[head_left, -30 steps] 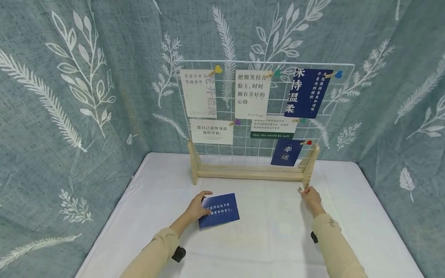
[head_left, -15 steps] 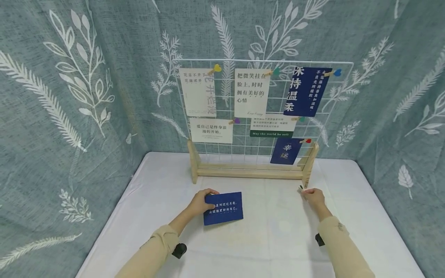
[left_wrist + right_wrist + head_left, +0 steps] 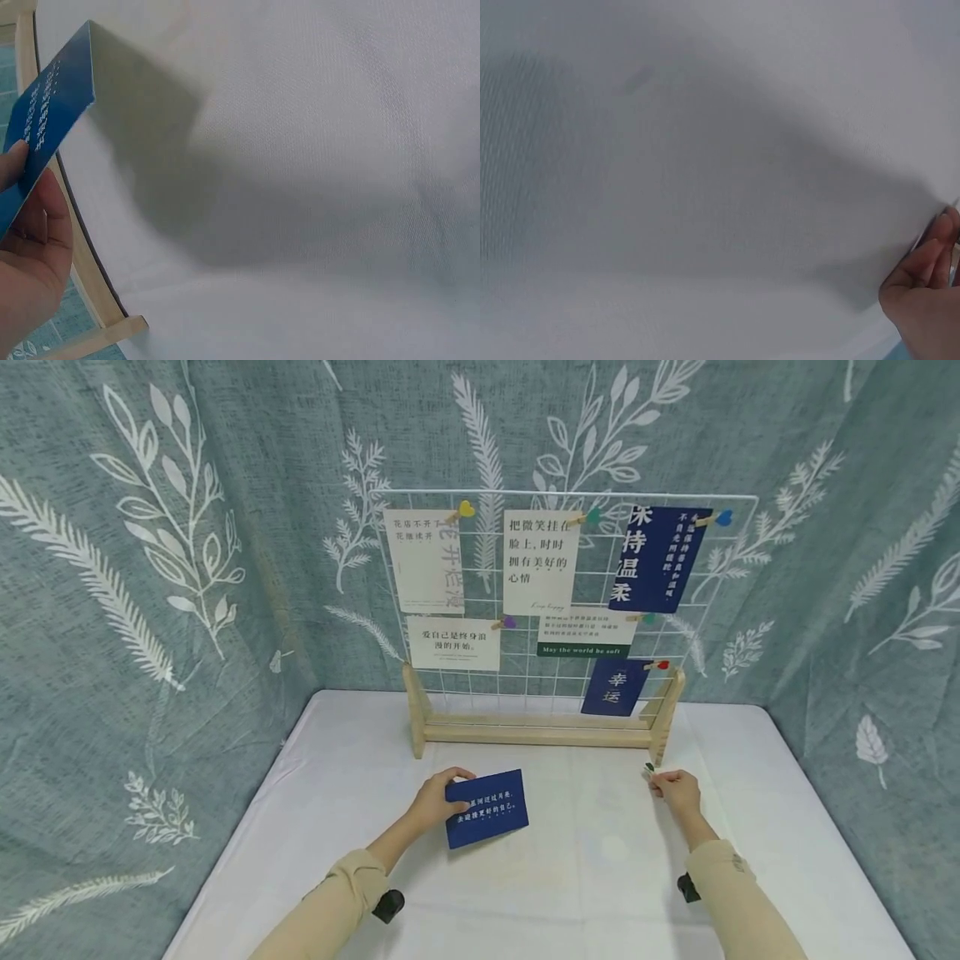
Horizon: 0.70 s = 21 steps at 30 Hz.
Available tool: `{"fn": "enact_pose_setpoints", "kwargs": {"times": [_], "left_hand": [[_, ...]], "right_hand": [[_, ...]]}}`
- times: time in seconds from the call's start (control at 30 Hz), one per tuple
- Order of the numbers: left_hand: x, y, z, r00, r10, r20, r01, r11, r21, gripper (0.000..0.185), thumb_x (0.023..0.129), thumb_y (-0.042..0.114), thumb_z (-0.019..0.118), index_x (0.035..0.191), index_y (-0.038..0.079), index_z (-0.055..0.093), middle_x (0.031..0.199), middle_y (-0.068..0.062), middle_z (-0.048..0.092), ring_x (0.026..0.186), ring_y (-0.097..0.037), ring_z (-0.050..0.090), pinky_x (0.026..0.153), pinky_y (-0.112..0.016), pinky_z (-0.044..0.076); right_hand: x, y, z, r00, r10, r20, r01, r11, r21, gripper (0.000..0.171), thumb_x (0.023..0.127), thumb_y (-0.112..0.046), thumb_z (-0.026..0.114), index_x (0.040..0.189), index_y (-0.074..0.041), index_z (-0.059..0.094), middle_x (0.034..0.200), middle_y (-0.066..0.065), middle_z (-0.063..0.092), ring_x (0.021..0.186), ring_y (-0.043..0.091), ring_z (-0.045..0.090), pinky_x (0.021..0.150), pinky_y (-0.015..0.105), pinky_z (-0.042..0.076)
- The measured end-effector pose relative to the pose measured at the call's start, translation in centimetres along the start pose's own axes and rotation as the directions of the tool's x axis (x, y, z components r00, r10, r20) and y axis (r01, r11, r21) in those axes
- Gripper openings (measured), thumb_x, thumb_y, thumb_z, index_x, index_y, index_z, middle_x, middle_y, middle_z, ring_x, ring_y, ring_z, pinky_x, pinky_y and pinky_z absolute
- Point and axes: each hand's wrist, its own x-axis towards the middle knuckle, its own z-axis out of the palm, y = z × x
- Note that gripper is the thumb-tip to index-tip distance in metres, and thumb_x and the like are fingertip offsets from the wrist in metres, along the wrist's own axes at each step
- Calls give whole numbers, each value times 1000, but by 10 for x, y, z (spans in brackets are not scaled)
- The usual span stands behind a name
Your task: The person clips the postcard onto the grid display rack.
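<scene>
Nearest to me, two beige sleeves reached out over the white-covered table [image 3: 360,760], well short of the wooden stand [image 3: 540,733] that I took as my marker. The left hand [image 3: 433,802] gripped the blue card [image 3: 487,806] by its left short edge, thumb over the printed face and fingers beneath; the card sat in front of the stand's left half, near it but not touching, and the wrist view showed it tilted up off the cloth with a shadow underneath. It looked thin, light and fairly stiff, the sort of thing that bends or creases if squeezed hard, so an edge pinch like that one seemed the sensible hold. The right hand [image 3: 673,787] hovered just in front of the stand's right foot, fingertips pinched on a small clip [image 3: 648,768] too tiny to make out clearly; I judged it light and springy, best taken at its tail end. Rising out of the stand, the white wire grid [image 3: 742,527] carried six cards clipped with little coloured pegs. Behind the stand hung a grey-green curtain [image 3: 150,568] patterned with white leaves.
</scene>
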Motion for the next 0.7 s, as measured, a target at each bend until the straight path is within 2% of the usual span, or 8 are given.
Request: {"fn": "enact_pose_setpoints", "kwargs": {"times": [0.1,0.2,0.33,0.4,0.57,0.7], "left_hand": [[0,1,1,1000,-13,0,13,1000,-5,39,79,-2,70,116,5,58,98,-17,67,88,-25,63,79,-41,52],[0,0,2,999,-33,3,33,999,-12,40,81,0,70,118,5,55,100,-20,64,77,-22,62,64,-34,54],[1,-2,1,998,-58,-13,58,998,-34,39,82,2,69,118,7,54,98,-19,62,54,-14,51,43,-22,43],[1,-2,0,998,-61,-30,59,997,-50,39,81,2,70,117,8,55,96,-18,62,48,-11,46,41,-19,39],[2,-2,0,996,-56,-63,50,995,-85,46,79,1,73,120,6,52,99,-24,60,42,-10,44,40,-20,41],[1,-1,3,995,-69,-71,61,991,-119,48,78,0,73,120,3,51,91,-22,65,40,-12,45,40,-20,41]], "right_hand": [[2,1,2,999,35,15,-36,996,78,13,89,-1,57,88,11,52,58,-10,60,51,-4,54,51,10,46],[5,3,3,999,38,7,-38,991,125,10,87,3,59,85,9,52,57,-10,57,50,-2,54,50,11,46],[6,1,5,999,-2,-32,6,990,141,9,82,7,59,77,7,52,54,-11,55,49,-1,54,47,12,45],[6,-1,5,999,-17,-51,24,989,144,9,81,8,59,75,6,52,54,-11,53,48,-1,54,48,11,46],[3,-4,6,996,-26,-88,34,995,92,10,81,7,60,74,6,53,53,-12,52,48,-3,52,48,9,45],[0,-6,5,996,-21,-89,26,998,59,11,81,6,61,73,6,54,53,-11,53,48,-2,51,47,10,44]]}}
